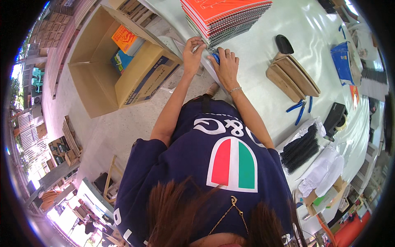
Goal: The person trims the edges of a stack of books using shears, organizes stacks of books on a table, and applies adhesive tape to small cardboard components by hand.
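"Spiral notebooks [228,20]: state their position and the condition of each grip."

"The stack stands on the desk [257,80], top centre of the frame, its lower corner near the desk edge. The left hand [191,55] has a narrow grip at that corner; whether it pinches anything cannot be told. The right hand [227,68] has its grip closed around a blue-handled tool [216,57], working end hidden."

"List possible faults and causes."

"First: the tool could slip and nick a left fingertip, because both hands sit so close. Second: sideways pressure on the corner could skew the tall pile. Third: a dropped piece could reach the floor [140,119], given the nearby edge."
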A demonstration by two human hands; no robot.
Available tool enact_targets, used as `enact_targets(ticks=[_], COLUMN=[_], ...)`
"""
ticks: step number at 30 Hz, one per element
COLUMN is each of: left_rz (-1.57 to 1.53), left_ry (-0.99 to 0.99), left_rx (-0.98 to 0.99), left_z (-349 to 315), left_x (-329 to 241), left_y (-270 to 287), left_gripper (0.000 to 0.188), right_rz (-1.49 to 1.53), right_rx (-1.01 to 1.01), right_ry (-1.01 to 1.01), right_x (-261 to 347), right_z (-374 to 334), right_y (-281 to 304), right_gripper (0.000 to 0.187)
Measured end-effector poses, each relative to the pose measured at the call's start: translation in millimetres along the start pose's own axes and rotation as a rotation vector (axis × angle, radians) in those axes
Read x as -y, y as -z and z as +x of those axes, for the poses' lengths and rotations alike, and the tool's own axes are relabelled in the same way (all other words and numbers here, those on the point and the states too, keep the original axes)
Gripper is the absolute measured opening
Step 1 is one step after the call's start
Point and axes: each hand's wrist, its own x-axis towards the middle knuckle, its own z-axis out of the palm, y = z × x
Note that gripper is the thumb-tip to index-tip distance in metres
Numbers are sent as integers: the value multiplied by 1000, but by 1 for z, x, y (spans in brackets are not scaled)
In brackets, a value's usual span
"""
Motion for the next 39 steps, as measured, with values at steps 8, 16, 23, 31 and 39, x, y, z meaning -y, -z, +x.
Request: enact_targets(ticks=[8,16,23,31,39], left_rz=[-3,50,45,69,51], left_ry=[-11,-18,27,66,77], left_rx=[16,26,51,33,47], left_z=[1,1,1,0,-3], left_x=[0,4,7,12,11], left_y=[0,5,4,7,5], left_gripper=[32,34,32,28,27], right_rz=[26,101,328,368,942], right_rx=[-1,4,289,378,1072], right_ry=[-15,2,-117,-121,-391], right_x=[-2,-5,-14,-24,-53], right_z=[0,4,19,25,64], right_y=[1,6,22,15,16], right_gripper=[47,42,49,57,64])
